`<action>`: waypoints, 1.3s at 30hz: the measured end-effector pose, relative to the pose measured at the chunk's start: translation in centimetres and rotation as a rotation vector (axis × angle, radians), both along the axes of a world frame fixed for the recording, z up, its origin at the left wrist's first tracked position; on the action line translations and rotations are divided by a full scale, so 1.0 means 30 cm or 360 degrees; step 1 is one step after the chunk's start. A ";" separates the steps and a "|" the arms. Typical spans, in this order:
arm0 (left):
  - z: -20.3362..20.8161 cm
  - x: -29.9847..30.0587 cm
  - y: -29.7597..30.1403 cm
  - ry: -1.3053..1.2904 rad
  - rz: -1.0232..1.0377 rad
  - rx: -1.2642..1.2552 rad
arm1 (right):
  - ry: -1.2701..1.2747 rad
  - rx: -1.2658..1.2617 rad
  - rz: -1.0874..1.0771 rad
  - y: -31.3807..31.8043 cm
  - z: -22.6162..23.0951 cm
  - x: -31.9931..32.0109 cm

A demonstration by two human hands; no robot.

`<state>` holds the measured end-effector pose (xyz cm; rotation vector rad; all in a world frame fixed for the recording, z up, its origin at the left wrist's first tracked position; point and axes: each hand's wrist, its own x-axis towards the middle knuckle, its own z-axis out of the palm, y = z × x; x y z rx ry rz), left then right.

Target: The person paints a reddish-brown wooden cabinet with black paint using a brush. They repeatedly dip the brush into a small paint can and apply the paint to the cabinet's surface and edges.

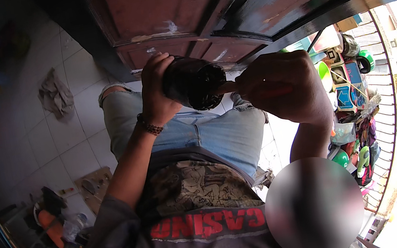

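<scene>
My left hand point(156, 91) is wrapped round a dark, round container point(182, 79), tilted so that its mouth faces right. Glossy black stuff that looks like paint coats its inside and rim. My right hand point(283, 87) is closed on a pale wooden handle point(227, 87) that reaches into the container's mouth. The handle's far end is hidden there, so I cannot see whether it bears a brush. Right above both hands stands a panelled wooden door point(148, 4). Part of it is glossy black, while other panels are reddish brown with whitish patches.
A crumpled grey-brown rag point(56, 94) lies on the white tiled floor point(50, 139) at the left. Tools and a board point(95, 184) are at the lower left. Boxes point(344, 95) and several green items stand along a railing point(386, 63) on the right.
</scene>
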<state>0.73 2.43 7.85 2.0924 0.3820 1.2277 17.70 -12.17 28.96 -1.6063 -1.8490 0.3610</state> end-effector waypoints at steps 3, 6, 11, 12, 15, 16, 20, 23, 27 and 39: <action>-0.005 0.002 -0.002 0.0011 0.0023 -0.0017 | 0.0149 -0.0091 -0.0242 0.000 0.016 -0.005; -0.016 0.004 -0.005 0.0078 0.0086 -0.0025 | 0.0280 -0.0171 -0.0482 -0.002 0.005 -0.012; -0.024 0.012 -0.009 0.0077 0.0101 -0.0038 | 0.0361 -0.0246 -0.0696 0.003 -0.020 -0.016; -0.026 0.013 -0.009 0.0079 0.0106 -0.0034 | 0.0391 -0.0271 -0.0715 0.005 -0.020 -0.016; -0.023 0.014 -0.011 0.0097 0.0130 0.0000 | 0.0388 -0.0288 -0.0703 0.019 -0.033 -0.024; -0.020 0.013 -0.011 0.0093 0.0142 0.0016 | 0.0372 -0.0282 -0.0688 0.028 -0.044 -0.030; -0.013 0.017 -0.020 0.0108 0.0172 0.0059 | 0.0127 -0.0194 -0.0641 0.068 -0.092 -0.066; -0.014 0.012 -0.020 0.0156 0.0210 0.0105 | -0.0033 -0.0191 -0.0652 0.078 -0.107 -0.062; -0.024 0.005 -0.016 0.0179 0.0240 0.0136 | -0.0106 -0.0193 -0.0695 0.086 -0.066 -0.086; -0.025 0.000 -0.014 0.0099 0.0279 0.0061 | -0.0098 -0.0182 0.0024 0.084 -0.054 -0.057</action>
